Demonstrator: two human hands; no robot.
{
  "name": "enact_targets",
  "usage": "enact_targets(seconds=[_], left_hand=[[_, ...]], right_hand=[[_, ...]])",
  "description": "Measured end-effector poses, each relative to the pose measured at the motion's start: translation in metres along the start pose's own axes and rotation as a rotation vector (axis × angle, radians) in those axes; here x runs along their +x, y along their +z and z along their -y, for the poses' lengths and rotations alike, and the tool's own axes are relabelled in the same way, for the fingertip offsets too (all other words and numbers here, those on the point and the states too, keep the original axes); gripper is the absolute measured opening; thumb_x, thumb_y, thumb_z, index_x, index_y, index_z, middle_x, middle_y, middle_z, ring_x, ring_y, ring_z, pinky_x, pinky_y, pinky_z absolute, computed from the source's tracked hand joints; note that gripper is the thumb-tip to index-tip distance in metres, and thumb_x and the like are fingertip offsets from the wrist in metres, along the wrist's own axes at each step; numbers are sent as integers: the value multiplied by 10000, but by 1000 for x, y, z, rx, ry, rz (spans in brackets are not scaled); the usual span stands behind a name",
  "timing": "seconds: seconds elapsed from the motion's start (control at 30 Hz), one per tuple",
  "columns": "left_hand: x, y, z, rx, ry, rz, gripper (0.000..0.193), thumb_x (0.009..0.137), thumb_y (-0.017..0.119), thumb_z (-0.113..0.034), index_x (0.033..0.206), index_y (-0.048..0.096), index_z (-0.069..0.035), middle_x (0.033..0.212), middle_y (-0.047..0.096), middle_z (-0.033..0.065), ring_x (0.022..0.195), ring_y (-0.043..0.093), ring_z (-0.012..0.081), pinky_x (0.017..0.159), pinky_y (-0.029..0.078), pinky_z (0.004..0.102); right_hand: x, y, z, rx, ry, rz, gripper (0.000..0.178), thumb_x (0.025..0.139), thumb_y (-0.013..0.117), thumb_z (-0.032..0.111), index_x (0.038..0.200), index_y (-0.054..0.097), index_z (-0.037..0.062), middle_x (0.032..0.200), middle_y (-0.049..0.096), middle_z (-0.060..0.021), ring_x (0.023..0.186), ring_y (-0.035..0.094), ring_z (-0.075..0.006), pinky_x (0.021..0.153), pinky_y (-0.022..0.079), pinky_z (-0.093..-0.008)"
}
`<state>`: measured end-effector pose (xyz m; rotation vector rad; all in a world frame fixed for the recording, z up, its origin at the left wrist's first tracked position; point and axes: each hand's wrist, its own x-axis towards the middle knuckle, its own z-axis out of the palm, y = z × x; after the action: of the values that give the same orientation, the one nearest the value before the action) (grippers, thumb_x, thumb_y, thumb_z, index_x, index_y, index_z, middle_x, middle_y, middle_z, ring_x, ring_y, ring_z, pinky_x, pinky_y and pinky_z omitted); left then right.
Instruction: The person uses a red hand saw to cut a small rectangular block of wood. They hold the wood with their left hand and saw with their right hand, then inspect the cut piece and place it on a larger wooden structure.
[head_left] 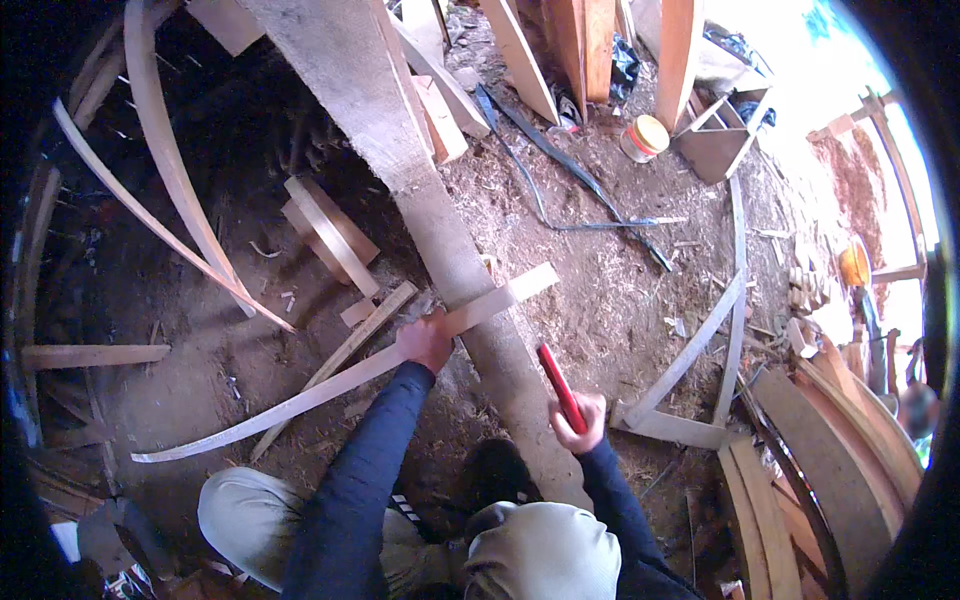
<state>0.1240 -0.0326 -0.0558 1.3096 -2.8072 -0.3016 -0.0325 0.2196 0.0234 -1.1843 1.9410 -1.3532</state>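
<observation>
My left hand (pixel 426 342) is closed around a long pale wooden slat (pixel 320 392). This slat lies across a thick wooden beam (pixel 440 235), its short end sticking out past the beam's right side and its long end stretching to the lower left. To the right of the beam, my right hand (pixel 580 425) is wrapped around a slim red tool (pixel 560 383) with a dark tip pointing up and away from me. What kind of tool it is I cannot make out, and my fingers cover its lower end. Tool and slat are apart.
Shavings cover the ground. Beyond the beam are a dark strap (pixel 570 165), a lidded jar (pixel 644 138) and a wooden box (pixel 715 145). Several boards (pixel 835 465) are stacked at the right. Left of the beam lie a block (pixel 330 235) and curved strips (pixel 175 170).
</observation>
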Motion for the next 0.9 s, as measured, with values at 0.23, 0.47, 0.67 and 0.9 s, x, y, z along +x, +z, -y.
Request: enact_targets(seconds=[0.23, 0.47, 0.67, 0.9], left_hand=[[1, -12, -8, -7, 16, 14, 156, 742, 607, -232, 873, 596, -150, 671, 645, 108, 612, 647, 314, 540, 499, 451], [6, -9, -6, 5, -19, -28, 157, 767, 584, -225, 905, 587, -149, 703, 651, 106, 633, 647, 318, 577, 496, 460], [2, 3, 1, 14, -22, 42, 150, 764, 593, -227, 887, 581, -142, 720, 654, 105, 656, 657, 313, 572, 507, 455], [-1, 8, 8, -25, -36, 6, 99, 773, 574, -214, 833, 591, -138, 742, 658, 123, 657, 657, 335, 579, 510, 476]], right_hand=[[11, 1, 1, 7, 32, 27, 88, 686, 617, 80, 628, 559, 47, 515, 491, -111, 429, 533, -222, 471, 432, -311], [-32, -21, 3, 5, 50, 15, 165, 686, 601, 78, 554, 501, 66, 451, 425, -47, 389, 477, -141, 438, 403, -277], [20, -3, 14, 21, 106, 45, 123, 699, 620, 106, 632, 542, 39, 504, 466, -101, 412, 485, -201, 453, 401, -305], [-5, -13, 19, 10, 28, 41, 108, 684, 599, 100, 597, 541, 70, 495, 466, -86, 417, 513, -211, 463, 420, -302]])
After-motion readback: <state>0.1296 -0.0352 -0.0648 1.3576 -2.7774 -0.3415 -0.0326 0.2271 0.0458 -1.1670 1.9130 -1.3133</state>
